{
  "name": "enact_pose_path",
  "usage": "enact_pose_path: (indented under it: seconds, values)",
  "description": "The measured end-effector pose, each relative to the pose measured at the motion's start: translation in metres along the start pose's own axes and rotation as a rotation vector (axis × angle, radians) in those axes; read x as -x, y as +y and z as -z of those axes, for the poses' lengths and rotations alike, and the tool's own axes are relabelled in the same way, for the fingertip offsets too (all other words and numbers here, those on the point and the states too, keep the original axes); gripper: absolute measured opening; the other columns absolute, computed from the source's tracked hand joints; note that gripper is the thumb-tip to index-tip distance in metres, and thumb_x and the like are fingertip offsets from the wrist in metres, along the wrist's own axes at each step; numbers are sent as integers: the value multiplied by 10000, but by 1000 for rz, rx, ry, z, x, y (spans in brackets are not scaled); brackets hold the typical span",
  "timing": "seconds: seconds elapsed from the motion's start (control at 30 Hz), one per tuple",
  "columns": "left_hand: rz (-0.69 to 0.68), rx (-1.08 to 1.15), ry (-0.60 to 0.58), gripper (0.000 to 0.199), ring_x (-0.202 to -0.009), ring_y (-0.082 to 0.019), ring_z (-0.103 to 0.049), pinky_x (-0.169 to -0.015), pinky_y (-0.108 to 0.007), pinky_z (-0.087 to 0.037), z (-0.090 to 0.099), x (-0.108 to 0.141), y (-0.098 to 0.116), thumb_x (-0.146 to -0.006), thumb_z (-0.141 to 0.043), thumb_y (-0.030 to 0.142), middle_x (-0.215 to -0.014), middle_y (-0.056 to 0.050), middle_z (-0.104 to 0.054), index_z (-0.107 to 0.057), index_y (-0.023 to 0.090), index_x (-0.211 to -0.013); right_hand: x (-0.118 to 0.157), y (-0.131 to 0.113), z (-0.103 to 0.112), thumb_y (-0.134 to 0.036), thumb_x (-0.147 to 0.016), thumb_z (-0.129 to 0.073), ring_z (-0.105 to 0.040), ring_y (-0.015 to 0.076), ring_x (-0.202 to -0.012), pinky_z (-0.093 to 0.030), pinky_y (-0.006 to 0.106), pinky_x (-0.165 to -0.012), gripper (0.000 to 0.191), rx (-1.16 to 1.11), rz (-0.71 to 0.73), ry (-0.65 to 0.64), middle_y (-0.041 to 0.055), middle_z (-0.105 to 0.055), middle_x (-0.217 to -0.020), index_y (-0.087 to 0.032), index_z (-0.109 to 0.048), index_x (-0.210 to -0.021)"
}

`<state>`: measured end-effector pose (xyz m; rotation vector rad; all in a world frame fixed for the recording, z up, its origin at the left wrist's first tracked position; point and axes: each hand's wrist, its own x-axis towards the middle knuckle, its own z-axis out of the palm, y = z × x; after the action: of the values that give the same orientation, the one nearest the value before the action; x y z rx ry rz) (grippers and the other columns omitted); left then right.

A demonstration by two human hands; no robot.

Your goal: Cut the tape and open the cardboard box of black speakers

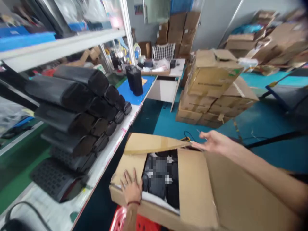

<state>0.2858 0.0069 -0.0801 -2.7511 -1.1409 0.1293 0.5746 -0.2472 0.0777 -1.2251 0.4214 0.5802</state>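
An open cardboard box [194, 192] sits in front of me, tilted, with black items [161, 179] inside. My left hand [131, 189] lies flat on the box's left flap, fingers spread. My right hand [214, 142] reaches over the far edge of the box, open, fingertips at the far flap [151, 143]. Neither hand holds anything.
On the workbench [106, 160] to the left lies a stack of black cylindrical speakers [72, 109]; two more stand upright [135, 80] on a blue mat. A red stool or crate [134, 223] shows under the box. Stacked cartons [211, 86] stand on the teal floor.
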Motion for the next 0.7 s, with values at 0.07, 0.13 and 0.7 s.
enact_pose_path:
  seconds: [0.07, 0.13, 0.7]
  values:
    - [13, 21, 0, 608, -1473, -370, -300, -1188, -570, -207, 1, -1, 2, -946, -473, 429, -1571, -228, -338, -376, 221, -1510, 14, 1, 21, -316, -1042, -486, -607, 154, -902, -559, 326, -817, 259, -7, -247, 56, 71, -579, -945, -73, -574, -1022]
    - [33, 47, 16, 589, -1466, -398, -298, -1177, -590, -215, -1, -3, 5, -951, -461, 400, -1557, -257, -343, -407, 182, -1496, 35, 35, 44, -272, -1035, -496, -609, 159, -884, -559, 313, -791, 201, -19, -445, 114, 71, -578, -930, -84, -559, -1004]
    - [387, 171, -74, 528, -1042, -273, -658, -895, -488, -524, 0, -70, -58, -1004, -404, 509, -1148, -180, -666, -593, 93, -1268, -2, 253, -189, -282, -1032, -509, -585, 194, -1106, -546, 354, -922, 222, -377, -579, -273, 122, -583, -1169, -76, -585, -1063]
